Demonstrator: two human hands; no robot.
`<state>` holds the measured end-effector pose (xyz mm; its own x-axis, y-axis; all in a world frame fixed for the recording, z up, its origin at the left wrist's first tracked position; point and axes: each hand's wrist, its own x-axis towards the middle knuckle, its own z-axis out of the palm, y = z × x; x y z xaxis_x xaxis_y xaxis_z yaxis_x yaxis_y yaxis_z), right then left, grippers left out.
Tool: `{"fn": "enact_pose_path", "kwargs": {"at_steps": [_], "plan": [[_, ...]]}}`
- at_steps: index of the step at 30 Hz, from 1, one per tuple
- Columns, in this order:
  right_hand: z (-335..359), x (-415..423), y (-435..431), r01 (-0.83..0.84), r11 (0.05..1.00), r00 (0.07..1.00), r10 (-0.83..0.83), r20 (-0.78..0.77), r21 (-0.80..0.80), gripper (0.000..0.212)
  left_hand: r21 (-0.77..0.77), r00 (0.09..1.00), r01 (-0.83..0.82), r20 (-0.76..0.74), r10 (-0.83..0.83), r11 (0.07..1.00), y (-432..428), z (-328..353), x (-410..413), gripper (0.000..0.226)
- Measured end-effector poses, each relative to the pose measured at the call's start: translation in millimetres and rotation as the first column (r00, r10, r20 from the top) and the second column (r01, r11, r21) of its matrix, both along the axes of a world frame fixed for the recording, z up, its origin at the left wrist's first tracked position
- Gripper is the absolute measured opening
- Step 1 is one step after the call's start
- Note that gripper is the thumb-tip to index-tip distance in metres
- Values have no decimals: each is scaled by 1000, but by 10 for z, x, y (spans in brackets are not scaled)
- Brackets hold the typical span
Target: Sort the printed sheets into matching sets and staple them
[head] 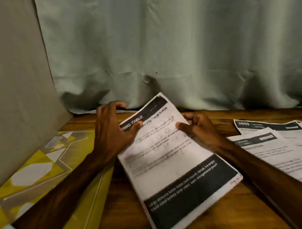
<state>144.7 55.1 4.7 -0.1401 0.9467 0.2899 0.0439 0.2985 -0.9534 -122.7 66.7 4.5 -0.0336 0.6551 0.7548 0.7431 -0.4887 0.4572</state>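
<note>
Two hands on the paper stack (170, 159), just right of the yellow mat (91, 196): left hand (114, 131) and right hand (197, 127) each pinch an upper edge. Light, floppy sheets, so I'd grip near the corners.

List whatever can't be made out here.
Head view:
- Held set: body text motion-blurred; left hand covers the header's start; sheet count unclear.
- Sheets at right: cut by frame edge, partly hidden by the right hand's forearm; print too small.
- Stapler: not seen anywhere.
</note>
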Motion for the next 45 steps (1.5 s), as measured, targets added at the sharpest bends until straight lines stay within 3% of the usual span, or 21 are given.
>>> {"fn": "enact_pose_path", "kwargs": {"at_steps": [3,5,7,9,10,12,15,22,29,33,38,41,43,45], "plan": [[-16,68,80,129,991,987,-132,-97,-34,19,-167,981,26,191,7,986,37,-28,-6,86],[-34,108,119,199,978,970,-205,-133,-60,20,-349,897,195,441,-23,917,27,-8,21,88],[-59,127,150,263,961,947,-274,-168,-87,19,-472,760,474,645,-76,743,-14,40,29,74],[-71,143,156,305,946,923,-322,-210,-110,19,-537,692,665,705,-158,519,-69,82,36,51],[-77,148,156,320,940,912,-340,-228,-119,19,-547,670,709,720,-181,445,-87,90,41,42],[-98,146,141,339,934,903,-357,-238,-117,19,-516,614,760,770,-174,395,-127,105,70,33],[-118,137,114,302,943,913,-328,-243,-136,21,-468,569,776,809,-147,424,-127,123,82,26],[-27,-17,15,-59,981,958,4,-287,-184,37,-430,637,650,758,-141,627,87,49,-54,21],[314,-378,38,153,988,987,-155,48,30,42,-392,761,526,614,-211,755,184,131,-230,22],[503,-510,-72,174,985,984,-173,45,-12,42,-344,783,476,584,-212,810,38,283,-371,21],[417,-825,-454,16,987,1000,-17,-6,-160,39,-332,852,295,516,-89,896,-311,326,-668,22],[265,-1025,-626,3,980,1000,-5,-9,-200,44,-418,886,224,464,-5,880,-534,248,-908,43],[179,-1121,-724,42,974,999,-37,26,-221,44,-433,928,147,372,28,889,-644,130,-1153,49],[121,-1166,-812,87,969,995,-74,64,-233,44,-428,980,55,196,33,902,-791,-3,-1438,40]]}}
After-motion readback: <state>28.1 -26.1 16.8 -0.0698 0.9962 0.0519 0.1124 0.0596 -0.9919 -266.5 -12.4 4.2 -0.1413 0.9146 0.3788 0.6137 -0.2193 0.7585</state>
